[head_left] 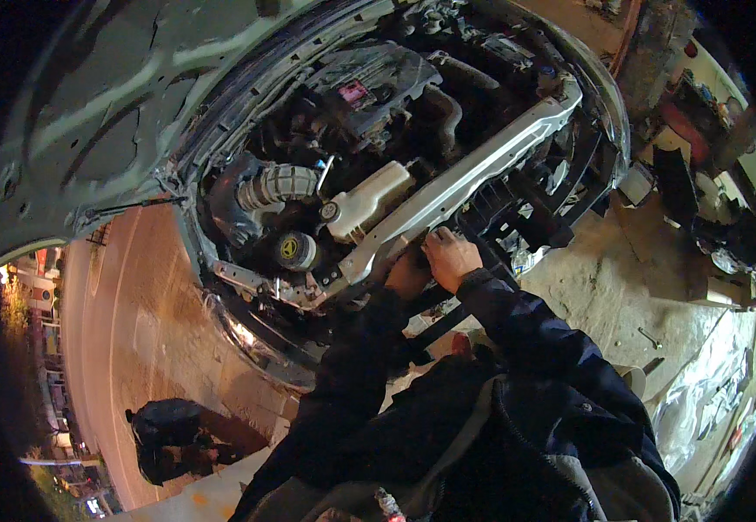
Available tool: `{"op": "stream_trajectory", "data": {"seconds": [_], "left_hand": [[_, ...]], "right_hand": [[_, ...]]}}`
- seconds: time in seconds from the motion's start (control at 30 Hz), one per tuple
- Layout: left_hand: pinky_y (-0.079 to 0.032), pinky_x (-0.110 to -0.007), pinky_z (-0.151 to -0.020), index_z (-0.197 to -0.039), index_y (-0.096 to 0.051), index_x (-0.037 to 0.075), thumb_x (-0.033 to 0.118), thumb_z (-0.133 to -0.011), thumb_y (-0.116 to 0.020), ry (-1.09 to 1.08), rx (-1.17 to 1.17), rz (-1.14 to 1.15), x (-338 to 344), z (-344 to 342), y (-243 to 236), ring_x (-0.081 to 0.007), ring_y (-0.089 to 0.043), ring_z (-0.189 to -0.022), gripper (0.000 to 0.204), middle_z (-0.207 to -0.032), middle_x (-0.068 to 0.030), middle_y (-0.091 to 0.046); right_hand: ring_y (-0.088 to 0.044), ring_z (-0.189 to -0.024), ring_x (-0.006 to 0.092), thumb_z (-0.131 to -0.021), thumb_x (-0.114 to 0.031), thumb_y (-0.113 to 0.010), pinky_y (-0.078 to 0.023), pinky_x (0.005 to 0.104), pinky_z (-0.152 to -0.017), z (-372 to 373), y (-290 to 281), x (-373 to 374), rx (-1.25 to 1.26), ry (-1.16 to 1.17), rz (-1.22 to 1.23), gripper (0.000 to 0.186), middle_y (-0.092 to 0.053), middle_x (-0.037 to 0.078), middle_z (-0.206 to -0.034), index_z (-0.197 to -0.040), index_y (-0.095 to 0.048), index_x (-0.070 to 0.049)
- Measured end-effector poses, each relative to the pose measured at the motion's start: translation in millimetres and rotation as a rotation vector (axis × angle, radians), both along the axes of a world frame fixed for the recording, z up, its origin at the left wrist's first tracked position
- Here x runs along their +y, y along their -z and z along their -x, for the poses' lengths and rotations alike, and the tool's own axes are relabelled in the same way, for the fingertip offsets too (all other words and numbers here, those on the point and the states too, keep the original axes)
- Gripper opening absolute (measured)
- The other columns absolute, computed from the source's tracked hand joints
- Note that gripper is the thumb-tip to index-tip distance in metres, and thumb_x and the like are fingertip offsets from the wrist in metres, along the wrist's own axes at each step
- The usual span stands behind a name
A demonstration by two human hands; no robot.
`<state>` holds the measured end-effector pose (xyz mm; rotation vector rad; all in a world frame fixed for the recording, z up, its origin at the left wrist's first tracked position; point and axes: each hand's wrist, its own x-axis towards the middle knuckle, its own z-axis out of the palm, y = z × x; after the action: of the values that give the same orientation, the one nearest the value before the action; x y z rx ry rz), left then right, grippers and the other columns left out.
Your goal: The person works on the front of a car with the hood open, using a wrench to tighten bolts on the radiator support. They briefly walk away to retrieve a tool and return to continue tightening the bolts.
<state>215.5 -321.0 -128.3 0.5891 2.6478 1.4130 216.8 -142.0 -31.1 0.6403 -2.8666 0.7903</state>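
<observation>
Both my hands are at the front of an open engine bay, by the lower edge of a silver metal crossbar (465, 183). My right hand (452, 259) has its fingers bent and drawn together just below the bar; whatever they pinch, if anything, is too small to make out. Close beside it, my left hand (408, 275) reaches in under the bar, in shadow, with its fingers hidden. Behind the bar sit a whitish plastic reservoir (369, 202) and a round container with a black-and-yellow cap (295, 250). Black plastic front parts (521, 222) lie right of my hands.
The raised hood (108, 113) is at the upper left. A ribbed air hose (278, 186) and the engine cover (373, 83) lie deeper in. A black bag-like object (167, 426) is on the ground at left. A wrench (649, 337), plastic sheeting (699, 391) and removed parts (730, 235) lie at right.
</observation>
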Motion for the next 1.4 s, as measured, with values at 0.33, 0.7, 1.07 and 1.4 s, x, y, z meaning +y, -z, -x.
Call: {"op": "stream_trajectory", "data": {"seconds": [0.33, 0.7, 1.07, 1.4], "left_hand": [[-0.034, -0.045, -0.124, -0.156, -0.040, 0.001, 0.026, -0.105, -0.056, 0.043, -0.058, -0.060, 4.1, 5.5, 20.2, -0.0329, -0.046, -0.145, 0.059, -0.154, -0.0208, -0.049], [-0.035, -0.046, -0.124, -0.157, -0.041, 0.002, 0.025, -0.102, -0.061, 0.022, -0.400, -0.659, -1.6, 10.5, 40.2, -0.0366, -0.048, -0.146, 0.063, -0.153, -0.0231, -0.052], [-0.042, -0.046, -0.118, -0.151, -0.050, 0.000, 0.023, -0.098, -0.063, -0.048, -0.181, -0.141, -3.6, 5.4, 16.5, -0.0382, -0.055, -0.140, 0.059, -0.149, -0.0275, -0.058], [-0.035, -0.044, -0.124, -0.157, -0.043, 0.000, 0.021, -0.099, -0.066, -0.042, -0.003, -0.023, -0.1, 6.6, 29.7, -0.0358, -0.048, -0.147, 0.065, -0.155, -0.0253, -0.053]], "right_hand": [[-0.070, -0.099, 0.0395, -0.102, -0.028, -0.062, -0.060, 0.0498, -0.078, 1.0, -2.6, -0.7, 0.033, 0.034, 0.040, 0.025, -0.066, 0.016, -0.108, -0.109, -0.066, -0.004], [-0.069, -0.099, 0.0400, -0.101, -0.028, -0.063, -0.060, 0.0508, -0.078, 2.4, 0.3, -1.9, 0.028, 0.060, 0.069, 0.024, -0.067, 0.016, -0.106, -0.112, -0.066, -0.006], [-0.071, -0.095, 0.0409, -0.103, -0.033, -0.061, -0.059, 0.0528, -0.077, 5.6, 3.9, -3.8, -0.067, 0.042, 0.019, 0.027, -0.068, 0.017, -0.104, -0.104, -0.067, -0.007], [-0.070, -0.093, 0.0421, -0.102, -0.029, -0.062, -0.059, 0.0527, -0.079, 7.5, -1.2, -4.8, -0.033, 0.034, 0.095, 0.025, -0.069, 0.018, -0.104, -0.104, -0.067, -0.004]]}}
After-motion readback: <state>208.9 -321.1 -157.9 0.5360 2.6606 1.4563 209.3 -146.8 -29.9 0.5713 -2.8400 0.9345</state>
